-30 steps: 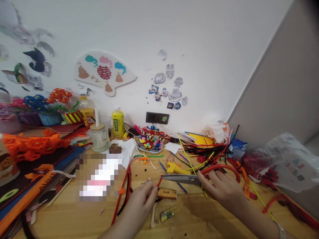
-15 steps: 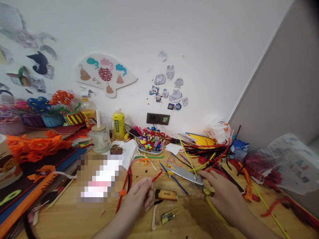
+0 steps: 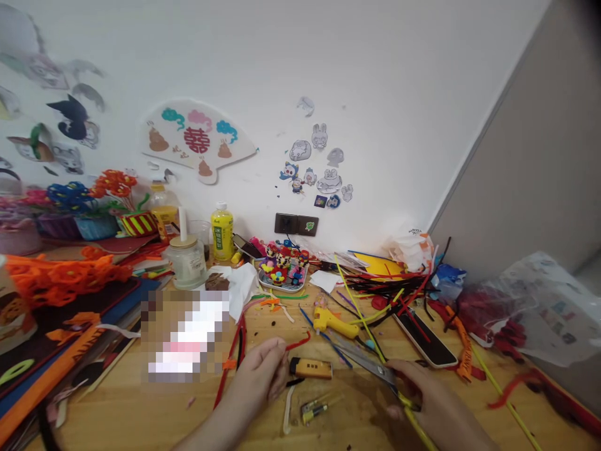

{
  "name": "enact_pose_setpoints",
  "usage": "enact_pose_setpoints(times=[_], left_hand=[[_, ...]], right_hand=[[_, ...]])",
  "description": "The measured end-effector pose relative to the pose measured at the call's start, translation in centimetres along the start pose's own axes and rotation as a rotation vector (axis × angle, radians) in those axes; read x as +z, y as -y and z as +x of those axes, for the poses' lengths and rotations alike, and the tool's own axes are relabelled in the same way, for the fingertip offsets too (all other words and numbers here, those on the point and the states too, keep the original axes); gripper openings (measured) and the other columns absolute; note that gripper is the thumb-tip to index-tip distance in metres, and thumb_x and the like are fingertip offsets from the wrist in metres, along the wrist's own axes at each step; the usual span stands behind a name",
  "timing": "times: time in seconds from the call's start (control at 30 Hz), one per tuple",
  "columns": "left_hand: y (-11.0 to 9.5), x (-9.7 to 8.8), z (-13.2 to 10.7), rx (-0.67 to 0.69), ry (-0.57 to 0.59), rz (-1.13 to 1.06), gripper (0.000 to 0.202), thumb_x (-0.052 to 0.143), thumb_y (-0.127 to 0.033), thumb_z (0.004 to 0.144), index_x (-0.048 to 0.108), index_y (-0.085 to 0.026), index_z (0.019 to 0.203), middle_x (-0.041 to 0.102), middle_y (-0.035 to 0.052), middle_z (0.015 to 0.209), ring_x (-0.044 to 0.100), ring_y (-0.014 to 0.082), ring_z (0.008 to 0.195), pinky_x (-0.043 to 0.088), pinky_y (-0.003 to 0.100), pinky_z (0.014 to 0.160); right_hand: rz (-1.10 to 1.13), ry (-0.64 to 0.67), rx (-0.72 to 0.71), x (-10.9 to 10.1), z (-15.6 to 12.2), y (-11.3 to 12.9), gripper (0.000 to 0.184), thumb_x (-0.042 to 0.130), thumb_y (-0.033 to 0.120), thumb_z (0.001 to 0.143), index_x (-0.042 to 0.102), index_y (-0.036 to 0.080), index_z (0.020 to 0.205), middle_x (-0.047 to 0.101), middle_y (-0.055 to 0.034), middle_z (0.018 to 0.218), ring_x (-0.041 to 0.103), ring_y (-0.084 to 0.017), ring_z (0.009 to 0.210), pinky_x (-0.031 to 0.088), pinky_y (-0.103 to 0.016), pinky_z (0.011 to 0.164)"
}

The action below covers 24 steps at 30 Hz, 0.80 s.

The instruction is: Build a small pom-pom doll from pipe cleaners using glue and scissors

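My left hand [image 3: 260,376] is closed in a pinch on a short red pipe cleaner [image 3: 297,342] that sticks out to the right above the wooden table [image 3: 141,413]. My right hand [image 3: 425,401] grips the handles of a pair of scissors [image 3: 370,368] whose silver blades point up and left toward the red piece. A yellow pipe cleaner [image 3: 416,419] runs under my right hand. An orange lighter [image 3: 310,368] lies between the two hands, with a small yellow tube [image 3: 314,410] below it.
A yellow glue gun [image 3: 333,321], a phone [image 3: 425,338] and a heap of pipe cleaners [image 3: 389,282] lie behind my right hand. A glass jar [image 3: 186,260], a yellow bottle [image 3: 221,230] and pipe-cleaner flowers [image 3: 94,194] stand at the back left. A plastic bag [image 3: 539,307] sits at right.
My right hand has drawn the scissors down and toward me, uncovering the glue gun and phone. My left hand has stayed nearly still with the red piece.
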<state>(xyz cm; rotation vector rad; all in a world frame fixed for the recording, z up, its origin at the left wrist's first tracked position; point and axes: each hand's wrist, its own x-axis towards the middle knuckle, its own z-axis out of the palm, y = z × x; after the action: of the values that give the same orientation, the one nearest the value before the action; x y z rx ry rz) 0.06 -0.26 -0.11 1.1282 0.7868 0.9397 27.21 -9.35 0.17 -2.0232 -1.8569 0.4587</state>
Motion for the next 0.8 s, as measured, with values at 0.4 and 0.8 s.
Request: enact_pose_setpoints(times=[0.4,0.8], left_hand=[[0.6,-0.2,-0.7,0.132,-0.108,0.429,0.033,0.040,-0.045,0.079,0.036,-0.022,0.056,0.030,-0.0078,0.052,0.029,0.0101,0.047,0.022,0.021,0.042],[0.3,-0.3,-0.6,0.189,-0.128,0.607,0.030,0.036,-0.036,0.082,0.034,-0.021,0.056,0.033,-0.0058,0.054,0.034,0.0127,0.053,0.026,0.023,0.050]], right_hand=[[-0.114,0.032,-0.118,-1.0,-0.4,4.7,0.041,0.061,0.038,0.068,0.059,0.022,0.105,0.065,-0.0083,0.093,0.060,-0.023,0.077,0.045,-0.029,0.065],[-0.165,0.046,-0.088,-1.1,-0.2,5.2,0.039,0.059,0.037,0.066,0.060,0.024,0.103,0.067,-0.0063,0.092,0.062,-0.023,0.075,0.044,-0.029,0.063]])
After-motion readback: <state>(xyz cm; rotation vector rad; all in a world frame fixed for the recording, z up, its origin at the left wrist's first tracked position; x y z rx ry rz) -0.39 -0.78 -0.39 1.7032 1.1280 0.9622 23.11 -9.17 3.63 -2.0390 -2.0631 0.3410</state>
